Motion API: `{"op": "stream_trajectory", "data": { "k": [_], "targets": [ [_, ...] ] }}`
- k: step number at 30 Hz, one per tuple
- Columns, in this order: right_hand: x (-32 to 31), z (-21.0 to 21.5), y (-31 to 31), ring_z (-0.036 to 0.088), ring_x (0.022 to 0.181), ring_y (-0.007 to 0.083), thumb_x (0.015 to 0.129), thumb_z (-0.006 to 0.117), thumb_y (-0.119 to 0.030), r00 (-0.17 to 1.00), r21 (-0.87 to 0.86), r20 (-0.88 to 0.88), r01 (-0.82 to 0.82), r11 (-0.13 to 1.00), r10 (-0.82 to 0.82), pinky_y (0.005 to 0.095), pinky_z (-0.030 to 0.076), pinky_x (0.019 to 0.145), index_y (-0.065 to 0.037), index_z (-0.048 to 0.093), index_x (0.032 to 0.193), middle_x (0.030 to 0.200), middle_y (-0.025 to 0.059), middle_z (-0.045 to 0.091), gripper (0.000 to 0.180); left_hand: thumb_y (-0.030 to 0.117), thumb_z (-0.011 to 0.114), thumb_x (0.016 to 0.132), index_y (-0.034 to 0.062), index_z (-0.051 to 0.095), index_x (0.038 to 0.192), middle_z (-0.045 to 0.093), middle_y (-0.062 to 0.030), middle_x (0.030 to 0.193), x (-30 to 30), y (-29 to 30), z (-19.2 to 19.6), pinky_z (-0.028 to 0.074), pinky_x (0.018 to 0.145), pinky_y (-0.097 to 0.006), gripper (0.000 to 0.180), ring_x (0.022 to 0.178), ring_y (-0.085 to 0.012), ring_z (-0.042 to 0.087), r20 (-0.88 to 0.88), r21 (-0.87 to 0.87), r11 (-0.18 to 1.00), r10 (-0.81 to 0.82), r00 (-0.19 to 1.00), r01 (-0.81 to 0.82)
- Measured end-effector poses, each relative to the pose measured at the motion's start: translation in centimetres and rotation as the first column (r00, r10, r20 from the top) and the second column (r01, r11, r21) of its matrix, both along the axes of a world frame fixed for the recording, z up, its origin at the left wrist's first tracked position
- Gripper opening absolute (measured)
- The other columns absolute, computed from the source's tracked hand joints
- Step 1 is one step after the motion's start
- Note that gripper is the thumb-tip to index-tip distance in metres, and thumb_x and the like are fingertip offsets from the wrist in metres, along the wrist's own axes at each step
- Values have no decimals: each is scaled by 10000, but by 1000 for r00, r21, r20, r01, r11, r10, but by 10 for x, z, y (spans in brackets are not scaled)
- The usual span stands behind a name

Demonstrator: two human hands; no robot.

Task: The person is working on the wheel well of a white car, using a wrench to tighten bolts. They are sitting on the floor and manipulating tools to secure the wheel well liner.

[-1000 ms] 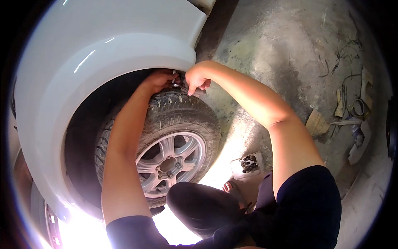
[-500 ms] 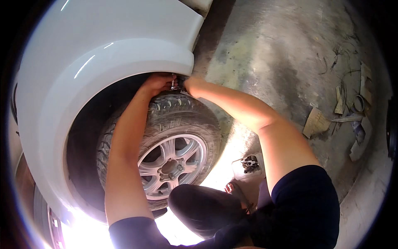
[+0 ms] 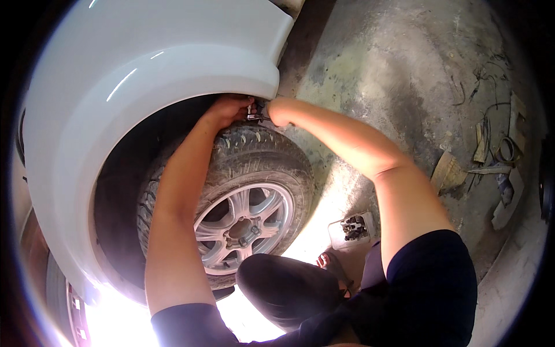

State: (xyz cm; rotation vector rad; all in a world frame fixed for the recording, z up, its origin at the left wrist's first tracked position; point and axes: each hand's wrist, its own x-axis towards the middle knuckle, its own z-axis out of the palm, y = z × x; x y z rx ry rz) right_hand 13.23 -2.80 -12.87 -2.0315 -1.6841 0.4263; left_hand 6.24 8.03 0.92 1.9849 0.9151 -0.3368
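Observation:
Both my hands reach under the front lip of a white car fender (image 3: 191,69), just above the treaded tire (image 3: 254,147). A small shiny metal tool, which looks like a ratchet wrench (image 3: 253,117), lies between them. My left hand (image 3: 230,110) is closed, its fingertips pinching the upright part of the tool. My right hand (image 3: 280,111) is closed at the other end, where the handle runs toward it; its fingers are mostly hidden. What the tool sits on is in shadow. Below, the tire carries a silver spoked wheel (image 3: 240,228).
On the concrete floor beside my right leg stands a pale tray (image 3: 342,234) with dark metal parts. Scraps of cardboard (image 3: 450,173), wires and a roll of tape (image 3: 506,149) lie at the far right. My knee (image 3: 272,283) is bent in front of the wheel.
The view has shifted slightly, so the car and floor things sit a little further right. Both hands stay at the same spot under the fender, the tool tilted slightly differently.

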Motion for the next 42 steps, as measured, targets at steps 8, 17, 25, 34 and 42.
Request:
{"op": "stream_trajectory", "data": {
  "k": [8, 17, 25, 34, 42],
  "targets": [
    [7, 62, -41, 594, 565, 221, 829, 703, -321, 968, -187, -153, -227, 956, 199, 380, 490, 548, 10, 720, 794, 739, 111, 686, 333, 114, 585, 964, 30, 603, 1098, 635, -72, 944, -14, 21, -11, 527, 750, -363, 159, 834, -197, 628, 26, -28, 998, -55, 998, 55],
    [-10, 8, -2, 706, 813, 316, 794, 628, -52, 994, 0, 112, -11, 1000, 11, 422, 550, 681, -14, 727, 946, 905, 175, 710, 185, 174, 611, 962, 43, 589, 1119, 637, -61, 978, -5, 5, -2, 550, 820, -385, 207, 904, -208, 654, -12, 16, 1000, -10, 1000, 10],
    [9, 80, -61, 583, 530, 197, 882, 649, -328, 951, -225, -256, -234, 946, 175, 375, 464, 495, -7, 723, 766, 722, 133, 688, 349, 117, 625, 944, 25, 620, 1129, 667, -74, 1008, -16, 9, -5, 526, 697, -348, 206, 851, -195, 651, 12, 25, 1000, 11, 1000, -12],
    [-16, -20, 19, 677, 973, 339, 800, 645, -84, 980, -25, -84, 180, 983, -182, 418, 556, 754, -32, 733, 1015, 1072, 172, 700, 238, 136, 659, 924, 46, 582, 1211, 647, -85, 1139, 3, 4, -5, 548, 813, -379, 310, 958, -223, 667, 9, 64, 997, -52, 999, 52],
    [-19, 54, -47, 689, 916, 297, 859, 621, -167, 999, -157, 47, -20, 987, 28, 432, 549, 738, -48, 725, 997, 958, 128, 719, 210, 162, 668, 923, 51, 600, 1183, 651, -51, 1056, -10, 21, -1, 503, 767, -317, 291, 893, -165, 619, -98, 65, 995, -70, 993, 76]
  ]
}}
